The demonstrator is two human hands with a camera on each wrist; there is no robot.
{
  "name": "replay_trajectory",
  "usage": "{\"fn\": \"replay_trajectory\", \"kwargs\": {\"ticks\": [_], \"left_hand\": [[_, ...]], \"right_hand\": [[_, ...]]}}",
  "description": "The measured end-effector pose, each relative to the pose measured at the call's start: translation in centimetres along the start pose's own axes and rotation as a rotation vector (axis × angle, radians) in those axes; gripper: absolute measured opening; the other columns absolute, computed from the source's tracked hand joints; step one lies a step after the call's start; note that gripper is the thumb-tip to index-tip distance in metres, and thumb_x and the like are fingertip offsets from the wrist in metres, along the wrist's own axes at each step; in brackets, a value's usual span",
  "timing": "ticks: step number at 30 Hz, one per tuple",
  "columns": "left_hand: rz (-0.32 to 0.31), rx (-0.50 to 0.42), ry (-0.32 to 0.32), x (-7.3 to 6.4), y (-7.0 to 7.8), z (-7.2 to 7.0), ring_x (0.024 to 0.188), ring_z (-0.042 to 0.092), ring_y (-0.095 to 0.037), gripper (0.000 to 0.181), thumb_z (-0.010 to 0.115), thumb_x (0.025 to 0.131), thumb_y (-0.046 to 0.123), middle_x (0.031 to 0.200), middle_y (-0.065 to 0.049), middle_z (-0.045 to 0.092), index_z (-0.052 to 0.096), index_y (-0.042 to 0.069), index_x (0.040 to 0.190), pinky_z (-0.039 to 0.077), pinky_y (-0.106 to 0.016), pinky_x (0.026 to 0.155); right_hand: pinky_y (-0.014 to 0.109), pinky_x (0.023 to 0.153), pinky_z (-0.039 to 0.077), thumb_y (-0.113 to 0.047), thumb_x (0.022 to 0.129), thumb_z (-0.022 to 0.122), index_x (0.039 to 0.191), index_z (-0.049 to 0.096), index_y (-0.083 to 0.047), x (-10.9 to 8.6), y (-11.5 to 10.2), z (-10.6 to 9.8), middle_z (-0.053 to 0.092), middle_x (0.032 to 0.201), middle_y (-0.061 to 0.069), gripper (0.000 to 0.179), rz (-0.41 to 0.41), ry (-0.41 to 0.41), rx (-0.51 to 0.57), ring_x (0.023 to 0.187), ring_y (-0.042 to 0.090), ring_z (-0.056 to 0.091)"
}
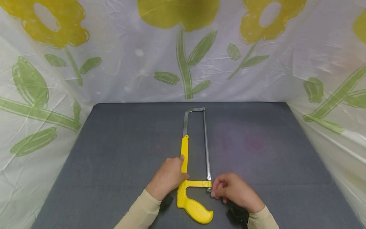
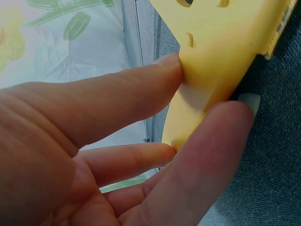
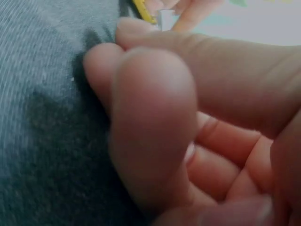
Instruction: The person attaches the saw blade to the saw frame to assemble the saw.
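Note:
A hacksaw [image 1: 198, 210] with a yellow frame and grip lies on the dark grey cloth, its handle toward me. My left hand [image 1: 167, 175] holds the yellow frame from the left; close up, the thumb and fingers [image 2: 141, 89] press on the yellow metal [image 2: 216, 52]. Along the right side runs the silver blade bar [image 1: 206, 146]. At its near end sits a small metal tightening nut [image 1: 209, 190]. My right hand [image 1: 234, 190] is beside that nut, fingers curled and fingertips right at it. Whether they pinch it I cannot tell.
The grey cloth [image 1: 128, 136] covers the table. White sheeting with printed yellow flowers [image 1: 128, 63] hangs at the back and both sides. A dark strap [image 1: 238, 214] shows under the right wrist.

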State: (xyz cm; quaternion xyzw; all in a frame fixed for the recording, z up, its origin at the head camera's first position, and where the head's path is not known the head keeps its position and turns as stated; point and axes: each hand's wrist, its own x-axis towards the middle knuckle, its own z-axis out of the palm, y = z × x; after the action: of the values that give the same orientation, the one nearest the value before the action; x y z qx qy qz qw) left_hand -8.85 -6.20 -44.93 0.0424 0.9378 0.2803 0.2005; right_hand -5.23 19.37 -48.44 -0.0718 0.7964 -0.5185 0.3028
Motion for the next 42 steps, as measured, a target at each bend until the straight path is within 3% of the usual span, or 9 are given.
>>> {"fn": "replay_trajectory", "kwargs": {"ticks": [3,7,9,15,19,27,30,35,42], "left_hand": [[-0.015,0.007,0.001,0.0,0.0,0.1,0.077,0.064,-0.017,0.081,0.091,0.088,0.017,0.135,-0.021,0.073,0.054,-0.001,0.157,0.057,-0.029,0.064],[-0.033,0.016,0.004,0.0,0.1,0.3,0.081,0.065,-0.018,0.080,0.091,0.088,0.018,0.135,-0.021,0.073,0.054,0.000,0.157,0.061,-0.031,0.069],[-0.038,0.017,0.004,0.0,0.2,0.3,0.080,0.065,-0.018,0.081,0.091,0.088,0.019,0.134,-0.021,0.073,0.054,0.001,0.157,0.061,-0.032,0.070],[-0.042,0.016,-0.007,0.1,0.2,0.2,0.081,0.064,-0.019,0.081,0.090,0.089,0.020,0.137,-0.020,0.072,0.053,0.002,0.158,0.060,-0.031,0.070],[-0.011,0.011,-0.009,0.0,0.0,0.1,0.082,0.065,-0.018,0.081,0.089,0.090,0.019,0.140,-0.021,0.071,0.052,0.000,0.159,0.059,-0.030,0.069],[0.013,0.007,-0.001,-0.1,-0.1,0.1,0.078,0.064,-0.018,0.081,0.088,0.090,0.016,0.138,-0.023,0.071,0.050,-0.002,0.159,0.058,-0.029,0.066],[0.014,0.019,0.002,-0.1,0.0,0.1,0.082,0.065,-0.019,0.081,0.089,0.089,0.017,0.140,-0.022,0.071,0.051,-0.001,0.159,0.058,-0.031,0.068],[0.018,0.038,-0.001,0.1,0.1,0.4,0.087,0.068,-0.021,0.081,0.090,0.088,0.019,0.141,-0.021,0.071,0.053,-0.001,0.158,0.059,-0.033,0.071],[0.016,0.043,0.021,0.1,0.0,0.2,0.097,0.072,-0.024,0.081,0.090,0.088,0.018,0.140,-0.021,0.071,0.053,-0.002,0.157,0.062,-0.036,0.077]], "right_hand": [[0.031,0.054,0.054,-0.013,0.088,0.086,0.084,0.079,-0.009,-0.1,-0.1,0.1,0.073,0.073,0.003,0.009,0.011,0.005,-0.028,0.059,0.013,0.057],[0.032,0.052,0.050,-0.041,0.087,0.091,0.076,0.077,-0.015,-0.1,-0.6,0.3,0.067,0.065,-0.002,0.032,0.051,0.041,-0.108,0.053,0.013,0.057],[0.032,0.052,0.050,-0.047,0.088,0.088,0.074,0.076,-0.015,-0.1,-0.8,0.4,0.066,0.064,-0.004,0.037,0.063,0.058,-0.133,0.051,0.014,0.057],[0.032,0.054,0.051,-0.039,0.093,0.083,0.077,0.077,-0.013,-0.1,-0.7,0.1,0.069,0.067,-0.002,0.031,0.054,0.034,-0.111,0.052,0.015,0.058],[0.033,0.055,0.055,-0.023,0.097,0.078,0.089,0.080,-0.009,-0.1,-0.4,-0.3,0.073,0.075,0.002,0.016,0.027,-0.013,-0.047,0.056,0.015,0.060],[0.032,0.053,0.055,-0.008,0.094,0.080,0.093,0.076,-0.004,0.2,0.1,-0.2,0.075,0.077,0.008,0.006,0.009,-0.004,0.034,0.058,0.015,0.059],[0.033,0.054,0.055,-0.015,0.093,0.083,0.088,0.078,-0.008,0.0,0.0,-0.3,0.075,0.076,0.005,0.010,0.016,0.000,-0.015,0.058,0.015,0.060],[0.035,0.053,0.053,-0.046,0.088,0.089,0.077,0.078,-0.014,-0.3,-0.1,0.1,0.071,0.067,0.000,0.036,0.063,0.066,-0.098,0.050,0.016,0.059],[0.033,0.051,0.051,-0.046,0.087,0.089,0.072,0.077,-0.014,0.1,-0.6,0.6,0.070,0.063,-0.001,0.037,0.075,0.109,-0.117,0.047,0.014,0.057]]}}
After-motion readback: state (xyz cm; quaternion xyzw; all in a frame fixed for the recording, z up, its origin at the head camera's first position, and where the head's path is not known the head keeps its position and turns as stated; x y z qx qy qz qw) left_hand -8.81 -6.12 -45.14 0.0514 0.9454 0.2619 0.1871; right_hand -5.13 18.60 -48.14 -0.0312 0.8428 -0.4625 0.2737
